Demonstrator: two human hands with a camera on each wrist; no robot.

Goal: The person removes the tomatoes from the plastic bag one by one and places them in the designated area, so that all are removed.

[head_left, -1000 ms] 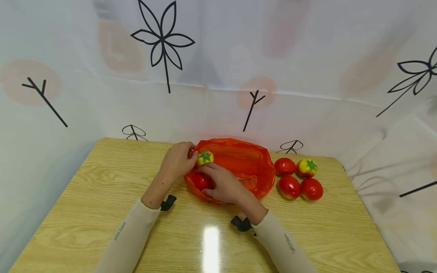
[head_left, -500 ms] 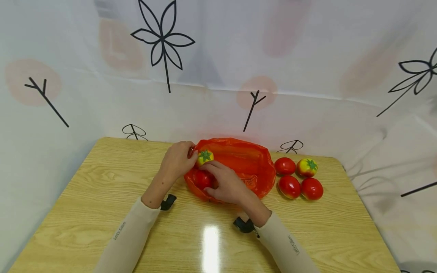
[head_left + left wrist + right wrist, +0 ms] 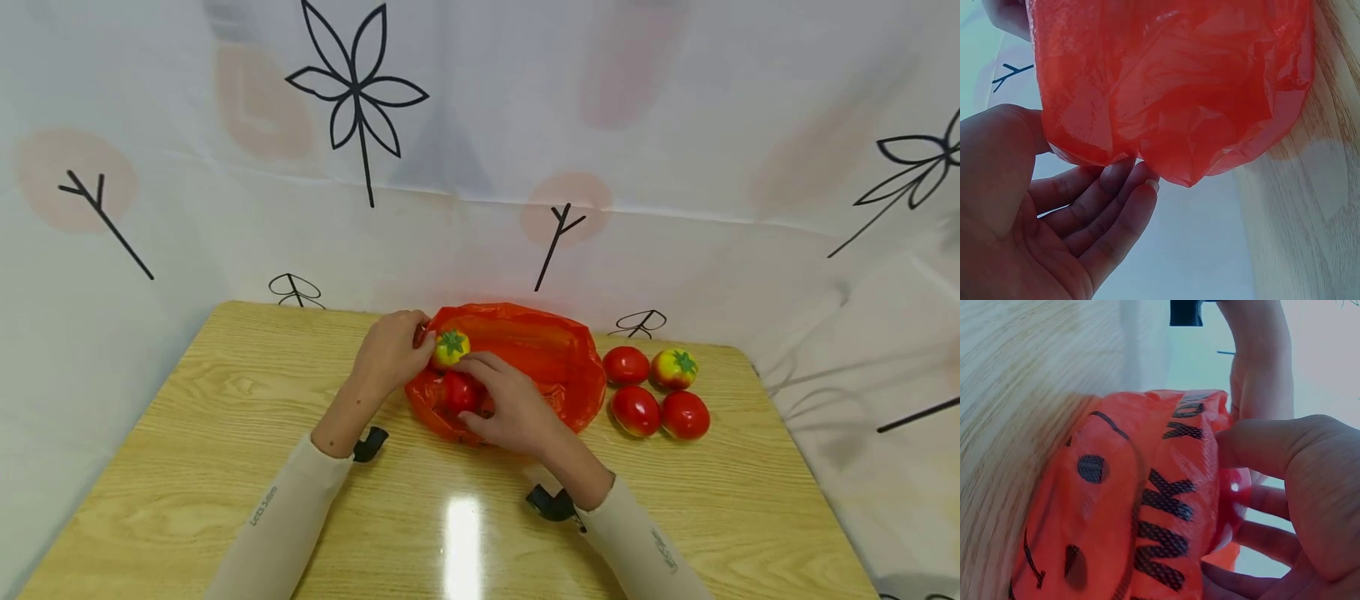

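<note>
L hand (image 3: 390,354) pinches the L rim of a thin red-orange plastic bag (image 3: 525,342), mouth open, on a light wood-grain table (image 3: 187,467); R hand (image 3: 513,408) is inside, thumb & fingers curved round a glossy red tomato-like ball (image 3: 459,392), holding it nr the bag's L end. Yellow round leaf-topped piece (image 3: 452,348) also in bag, just beyond, nr L thumb. R of bag: 3 shiny red balls (image 3: 636,411) + 1 yellow-red leaf-topped ball (image 3: 675,369)

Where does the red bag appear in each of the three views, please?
Head: bag, just below centre, slightly right.
Left wrist: bag, upper middle, cut off by the top edge.
Right wrist: bag, left of centre, reaching the bottom edge.
Shared landmark: wooden table, seen right in left wrist, left in right wrist.
</note>
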